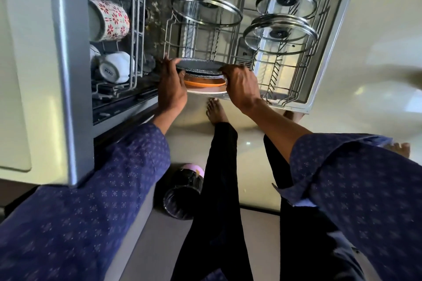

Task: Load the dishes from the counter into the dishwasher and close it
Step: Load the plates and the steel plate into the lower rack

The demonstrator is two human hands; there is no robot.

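Observation:
A small stack of plates (201, 66), a grey speckled one on top, an orange one and a white one beneath, hangs over the near edge of the pulled-out lower rack (285, 89). My left hand (171, 82) grips the stack's left rim. My right hand (242, 84) grips its right rim. Several glass lids stand in the rack, one large lid (205, 10) in the middle and others at the right (280, 34). The dishwasher door (324, 57) lies open under the rack.
The upper rack (137, 29) at the left holds a red-flowered mug (112, 20) and white cups (114, 68). A dark bin with a pink lid (185, 189) stands on the floor by my legs. My bare feet are just in front of the door.

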